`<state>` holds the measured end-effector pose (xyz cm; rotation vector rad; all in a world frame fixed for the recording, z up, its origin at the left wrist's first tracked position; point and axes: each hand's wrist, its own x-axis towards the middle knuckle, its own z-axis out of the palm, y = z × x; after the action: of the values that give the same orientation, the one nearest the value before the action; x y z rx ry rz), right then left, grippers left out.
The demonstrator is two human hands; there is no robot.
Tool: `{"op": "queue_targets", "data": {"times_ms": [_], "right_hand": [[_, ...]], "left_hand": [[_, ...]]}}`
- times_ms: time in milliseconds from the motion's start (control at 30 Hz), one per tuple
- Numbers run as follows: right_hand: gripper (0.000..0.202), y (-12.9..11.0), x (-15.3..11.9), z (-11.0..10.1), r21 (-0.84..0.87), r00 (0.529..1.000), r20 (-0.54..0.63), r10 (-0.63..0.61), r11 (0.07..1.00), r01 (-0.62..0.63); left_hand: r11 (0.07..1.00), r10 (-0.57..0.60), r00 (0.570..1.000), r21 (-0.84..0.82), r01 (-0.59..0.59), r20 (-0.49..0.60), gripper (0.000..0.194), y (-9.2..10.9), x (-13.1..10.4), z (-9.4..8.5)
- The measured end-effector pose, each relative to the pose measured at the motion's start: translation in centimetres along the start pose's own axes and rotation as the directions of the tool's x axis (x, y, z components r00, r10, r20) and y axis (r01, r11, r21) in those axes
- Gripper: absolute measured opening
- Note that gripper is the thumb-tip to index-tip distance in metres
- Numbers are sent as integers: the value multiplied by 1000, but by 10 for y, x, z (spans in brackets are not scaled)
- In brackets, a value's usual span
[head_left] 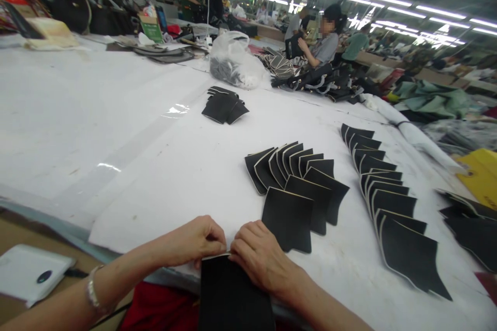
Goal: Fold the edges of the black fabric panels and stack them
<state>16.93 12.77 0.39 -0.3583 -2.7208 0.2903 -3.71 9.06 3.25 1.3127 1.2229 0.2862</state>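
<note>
Centrally, 1 black piece is pinched at its top edge by left hand and right hand, long axis running toward the body.

Stack of pieces sits at near table edge, btwn left hand & right hand. Fanned row just beyond, second row to its right. Small pile farther back, plastic bag behind it.

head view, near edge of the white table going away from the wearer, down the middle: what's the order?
Black flat piece pinched by both hands → fanned row of black cream-edged cut pieces → small loose pile of black cut pieces → clear plastic bag with dark contents.
</note>
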Motion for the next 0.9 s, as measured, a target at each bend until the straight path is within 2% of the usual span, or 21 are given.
{"op": "queue_targets", "data": {"times_ms": [133,300,433,533,667,767,900], "right_hand": [[20,-4,-2,1,-11,1000,15,-24,1000,24],[21,-8,-3,-3,-23,999,-19,-34,999,34],[21,-20,-5,-15,-20,996,-89,-32,999,31],[19,-31,-4,-24,7,996,-81,-38,999,38],[12,-34,1,-27,85,996,-84,-4,996,11],[7,-30,-1,-21,182,994,-6,106,978,-103],[7,-29,-10,-12,244,964,160,215,937,-250]], "left_hand": [[997,33,998,71,-36,45,16,2,3,2],[986,85,991,155,-69,-100,11,2,7,4],[981,89,982,185,-58,-165,13,3,6,-5],[982,91,987,177,-67,-131,15,5,4,-8],[977,129,990,178,-118,-52,22,6,4,-1],[979,165,986,124,-162,-18,33,5,-2,5],[986,163,984,35,-161,-70,38,0,-19,11]]}}
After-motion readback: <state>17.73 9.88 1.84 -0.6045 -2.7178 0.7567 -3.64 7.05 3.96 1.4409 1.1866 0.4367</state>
